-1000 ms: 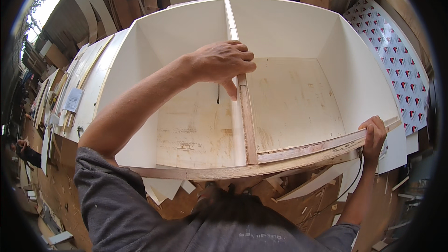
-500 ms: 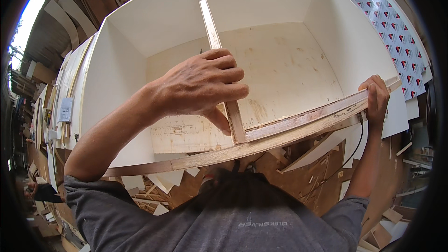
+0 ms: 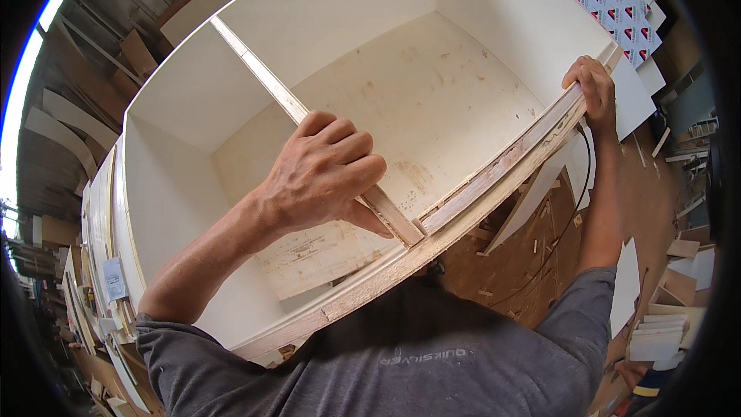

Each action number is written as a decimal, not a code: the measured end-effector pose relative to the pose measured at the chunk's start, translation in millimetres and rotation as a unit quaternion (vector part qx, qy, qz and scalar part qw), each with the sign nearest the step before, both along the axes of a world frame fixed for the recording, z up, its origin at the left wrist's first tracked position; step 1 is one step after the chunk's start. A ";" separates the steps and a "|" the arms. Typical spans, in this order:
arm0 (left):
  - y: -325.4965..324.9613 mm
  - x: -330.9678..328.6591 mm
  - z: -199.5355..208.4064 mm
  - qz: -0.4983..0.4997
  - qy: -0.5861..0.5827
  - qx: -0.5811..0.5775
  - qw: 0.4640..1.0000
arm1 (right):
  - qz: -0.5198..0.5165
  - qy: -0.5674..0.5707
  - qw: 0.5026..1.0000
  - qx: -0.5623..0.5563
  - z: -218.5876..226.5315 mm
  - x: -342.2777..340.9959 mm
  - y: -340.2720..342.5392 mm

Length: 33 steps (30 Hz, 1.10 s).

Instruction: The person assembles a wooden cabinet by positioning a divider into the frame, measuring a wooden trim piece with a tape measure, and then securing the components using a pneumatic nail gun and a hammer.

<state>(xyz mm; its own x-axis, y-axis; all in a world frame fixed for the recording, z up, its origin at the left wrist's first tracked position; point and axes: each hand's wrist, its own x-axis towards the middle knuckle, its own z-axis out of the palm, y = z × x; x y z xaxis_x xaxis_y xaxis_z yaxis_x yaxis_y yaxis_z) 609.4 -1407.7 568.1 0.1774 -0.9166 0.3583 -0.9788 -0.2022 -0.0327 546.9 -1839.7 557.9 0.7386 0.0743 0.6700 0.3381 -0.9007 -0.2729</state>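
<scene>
A large white box-shaped cabinet carcass stands before me, with a stained pale panel as its inner floor. A narrow wooden strip crosses its opening and meets the near wooden rail. My left hand is wrapped round this strip near that joint, thumb on the near side and fingers curled over the top. Toward the right end of the near rail, my right hand grips the edge, fingers bent over it. The underside of each grip is hidden.
A dark cable hangs below my right hand. Wood offcuts lie on the brown floor at right. A sheet with patterned film is behind the carcass. Boards stand at left. Part of another person seems to show lower right.
The carcass now appears turned in the view, its right end higher and its left end lower. Both my hands keep their grips on the strip and the rail.
</scene>
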 end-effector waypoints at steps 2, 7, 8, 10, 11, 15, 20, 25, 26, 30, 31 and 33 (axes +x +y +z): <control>-1.2 4.4 -0.9 -0.021 0.021 -0.005 1.000 | 0.010 0.000 1.000 0.007 -1.1 4.6 0.0; 0.4 5.5 0.9 -0.028 0.046 0.004 0.999 | 0.021 -0.019 1.000 -0.007 -5.3 8.3 -2.4; -3.7 6.6 1.6 -0.034 0.052 -0.001 0.998 | 0.013 -0.024 1.000 -0.006 -4.5 3.8 -7.6; -3.4 2.8 7.2 -0.022 0.040 0.009 0.999 | 0.018 -0.036 0.999 -0.015 -5.2 7.6 -10.1; -4.0 2.2 4.3 -0.021 0.033 0.006 0.999 | 0.012 -0.036 0.999 -0.021 -4.8 9.2 -10.9; -9.2 1.5 0.1 -0.008 0.058 -0.009 0.998 | 0.040 -0.029 0.999 -0.006 -5.4 24.0 -13.4; -13.3 6.6 3.7 -0.002 0.042 -0.002 0.999 | 0.032 -0.016 0.999 -0.007 -9.4 27.3 -19.5; -23.8 28.5 1.4 -0.001 0.034 0.010 0.999 | 0.043 -0.028 0.999 -0.011 -10.9 31.1 -35.9; -19.0 28.3 -0.2 -0.010 0.034 0.018 0.999 | 0.029 -0.022 0.999 -0.006 -14.1 19.2 -31.0; -6.7 29.5 1.0 -0.037 0.029 0.021 0.999 | -0.015 -0.022 1.000 0.009 -9.9 -14.2 -11.5; -5.2 32.8 2.7 -0.043 0.022 0.016 0.999 | -0.020 -0.020 1.000 0.008 -5.1 -15.9 -9.0; -5.4 35.3 -3.0 -0.052 0.035 0.009 0.998 | -0.033 0.004 0.999 0.007 -3.5 -12.6 -6.4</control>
